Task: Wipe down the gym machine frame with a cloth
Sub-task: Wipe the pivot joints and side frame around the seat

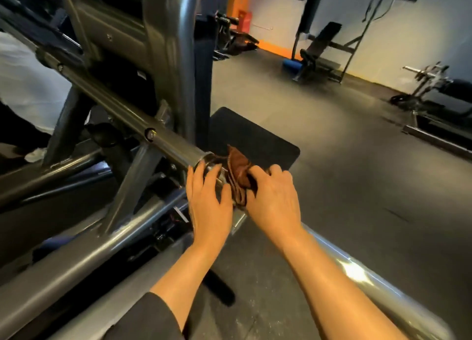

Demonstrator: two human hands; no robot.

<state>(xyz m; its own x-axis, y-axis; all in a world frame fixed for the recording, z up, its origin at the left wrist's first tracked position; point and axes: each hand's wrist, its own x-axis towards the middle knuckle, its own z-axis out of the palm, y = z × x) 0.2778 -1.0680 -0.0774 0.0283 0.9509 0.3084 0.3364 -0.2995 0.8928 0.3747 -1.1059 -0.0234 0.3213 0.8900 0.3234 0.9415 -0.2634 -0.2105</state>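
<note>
— What are the hands doing?
— The right hand (273, 199) squeezes a brown cloth (238, 176) against the end of the slanted gray bar (132, 117). The left hand (208, 202) lies on that end too, just beside the cloth, fingers straight and spread.
— Where is the bar?
— It's part of the gym machine frame (122, 33), which fills the left side.
— And behind the hands?
— A black mat (258, 138) on the floor (332, 161). Farther off, a bench (324, 51) stands by the white wall (408, 33).

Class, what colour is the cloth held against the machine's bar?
Reddish brown cloth, head view.
</note>
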